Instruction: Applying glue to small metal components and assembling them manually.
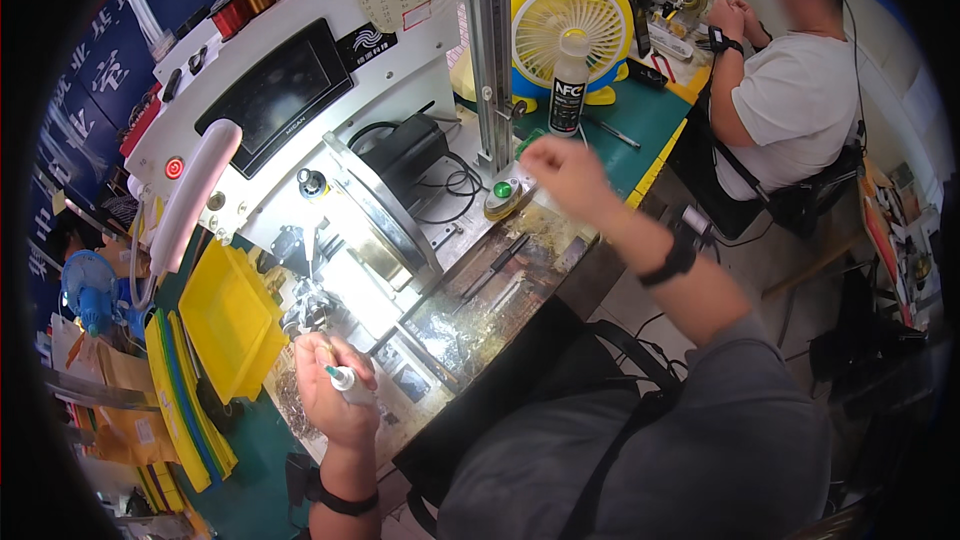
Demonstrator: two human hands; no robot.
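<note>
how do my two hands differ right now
The left hand is closed around a small white tube with a green tip, low by the yellow tray. The right hand holds nothing that can be seen; it is raised and blurred, near the round green button. The left hand sits close to the body, the right is stretched out farther across the bench. Both wear a black wristband.

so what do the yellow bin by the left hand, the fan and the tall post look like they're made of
Yellow bin: probably moulded plastic, one even opaque colour with a dull sheen. Yellow fan: also looks plastic, glossy rounded housing with a pale thin-ribbed grille. Tall post: likely metal, perhaps aluminium, silvery grey with straight lengthwise ridges and a soft brushed shine. The left hand grips a small white tube-like thing, too small to judge.
</note>
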